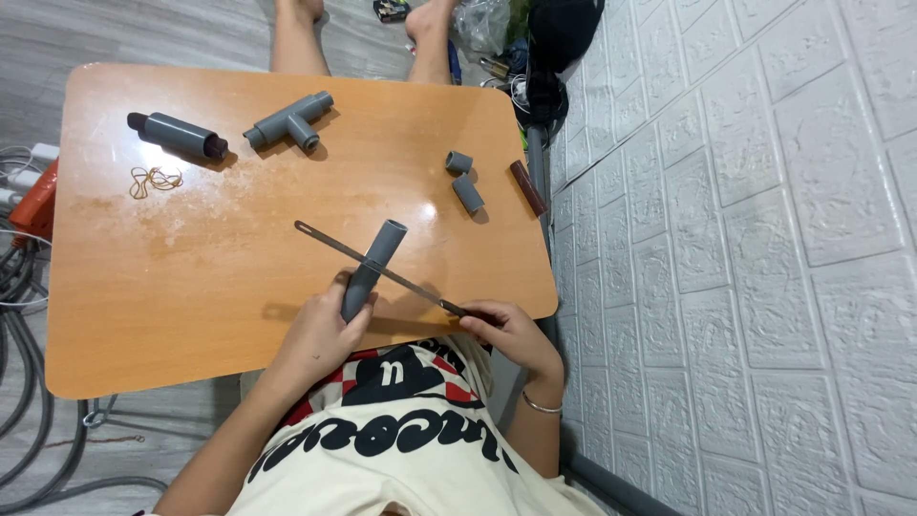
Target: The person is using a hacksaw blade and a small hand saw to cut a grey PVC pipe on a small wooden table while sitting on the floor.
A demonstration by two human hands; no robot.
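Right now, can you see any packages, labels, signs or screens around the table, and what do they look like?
Clear plastic bag: on the floor past the table's far edge, crumpled and see-through, contents unclear.
Printed lettering on the shirt: on the person's chest at the bottom of the view, bold black shapes on cream, with a red checked patch.
No signs or screens show.

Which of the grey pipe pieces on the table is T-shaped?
The grey tee fitting at the table's far side, between the capped pipe and the two short pieces. It alone has a side branch; the others are straight.
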